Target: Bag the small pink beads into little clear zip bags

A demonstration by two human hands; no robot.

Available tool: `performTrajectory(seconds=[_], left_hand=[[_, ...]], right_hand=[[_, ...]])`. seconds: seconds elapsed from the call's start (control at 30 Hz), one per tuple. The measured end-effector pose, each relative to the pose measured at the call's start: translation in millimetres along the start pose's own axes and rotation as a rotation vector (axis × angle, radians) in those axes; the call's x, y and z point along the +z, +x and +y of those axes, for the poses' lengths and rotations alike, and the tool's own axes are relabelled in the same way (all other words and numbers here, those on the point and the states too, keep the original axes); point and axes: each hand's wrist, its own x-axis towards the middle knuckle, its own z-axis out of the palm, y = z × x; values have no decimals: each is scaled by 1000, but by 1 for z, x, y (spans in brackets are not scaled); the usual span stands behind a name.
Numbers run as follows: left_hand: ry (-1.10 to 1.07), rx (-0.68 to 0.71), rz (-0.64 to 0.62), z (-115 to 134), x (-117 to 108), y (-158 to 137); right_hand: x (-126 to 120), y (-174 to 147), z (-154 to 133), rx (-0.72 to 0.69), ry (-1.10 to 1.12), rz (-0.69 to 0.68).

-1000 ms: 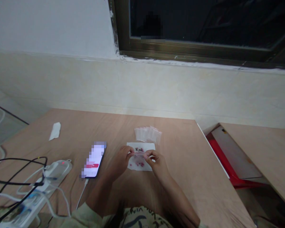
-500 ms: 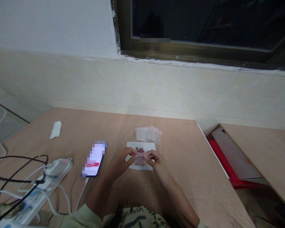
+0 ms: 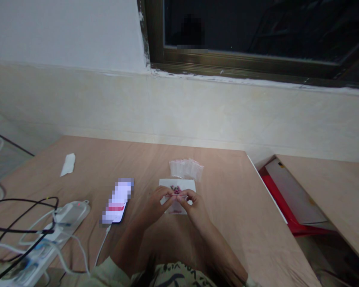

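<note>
A small clear zip bag (image 3: 176, 206) hangs between my hands, its top edge pinched from both sides. My left hand (image 3: 159, 202) is closed on the left part of that edge, thumb against fingers. On the right part, my right hand (image 3: 195, 205) pinches the same edge, and the two thumbs are close together. Something small and pinkish seems to lie low in the bag, too blurred to name. Beneath the hands is a white sheet of paper (image 3: 164, 182), and a little heap of small dark red and pink pieces (image 3: 176, 189) lies on it.
Several flat clear zip bags (image 3: 186, 168) lie fanned out behind the paper. Left of my hands is a lit phone (image 3: 118, 201) on a charging cable. A power strip (image 3: 71, 213) with tangled cables fills the near left. A white scrap (image 3: 68, 164) lies at far left.
My hands have drawn closer together along the bag's top edge, the right hand shifting left. The bag stays over the paper. The view has moved slightly.
</note>
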Motion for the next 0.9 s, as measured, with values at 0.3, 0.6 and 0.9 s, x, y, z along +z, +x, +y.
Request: performTrajectory(seconds=[0.3, 0.6, 0.9], left_hand=[[12, -55, -25, -13, -7, 2], [-47, -182, 24, -13, -2, 2], [-182, -418, 55, -40, -14, -15]], right_hand=[[-4, 7, 11, 116, 181, -11], [-3, -3, 31, 193, 379, -123], [-67, -12, 73, 426, 450, 369]])
